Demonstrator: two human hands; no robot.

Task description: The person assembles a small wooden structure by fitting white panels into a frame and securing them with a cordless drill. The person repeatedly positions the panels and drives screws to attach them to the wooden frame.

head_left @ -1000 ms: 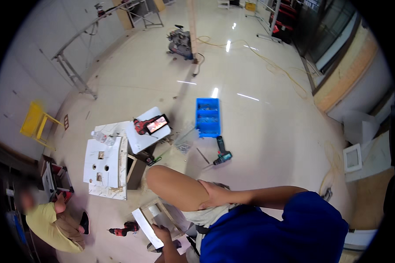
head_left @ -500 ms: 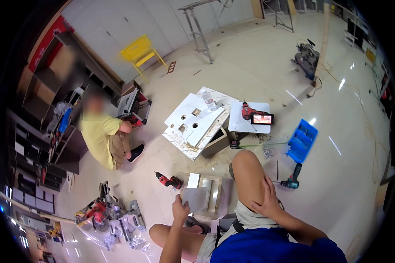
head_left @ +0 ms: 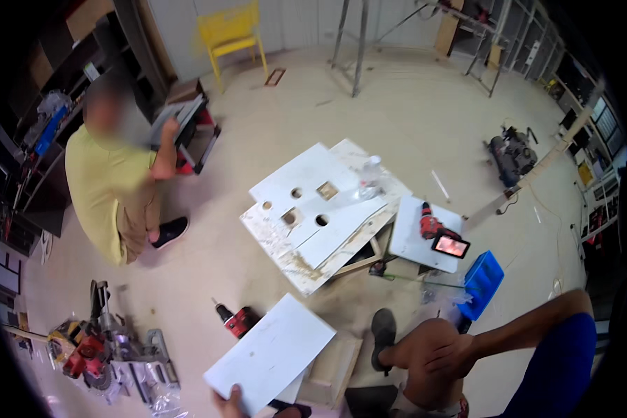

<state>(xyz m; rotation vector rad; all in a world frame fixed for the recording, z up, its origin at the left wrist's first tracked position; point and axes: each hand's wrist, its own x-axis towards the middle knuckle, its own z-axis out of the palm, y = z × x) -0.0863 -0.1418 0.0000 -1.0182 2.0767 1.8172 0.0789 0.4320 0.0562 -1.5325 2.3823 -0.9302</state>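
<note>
My left hand (head_left: 230, 403) grips a white rectangular board (head_left: 272, 352) by its near edge, thumb on top. The board tilts over an open wooden frame box (head_left: 338, 366) on the floor and hides part of it. Just beyond the board's left edge lies a red and black cordless drill (head_left: 237, 320). My right hand (head_left: 444, 359) rests on my knee with its fingers laid out, holding nothing.
A stack of white panels with cut holes (head_left: 306, 244) stands ahead, bearing a clear bottle (head_left: 370, 174). Right of it are a second red drill (head_left: 429, 221), a phone (head_left: 451, 244) and a blue bin (head_left: 482, 285). A mitre saw (head_left: 94, 359) sits at left; a person in yellow (head_left: 111, 188) squats beyond.
My left hand has raised and turned the white board, so its broad face now shows over the box. My right hand stays on the knee. The whole view has shifted.
</note>
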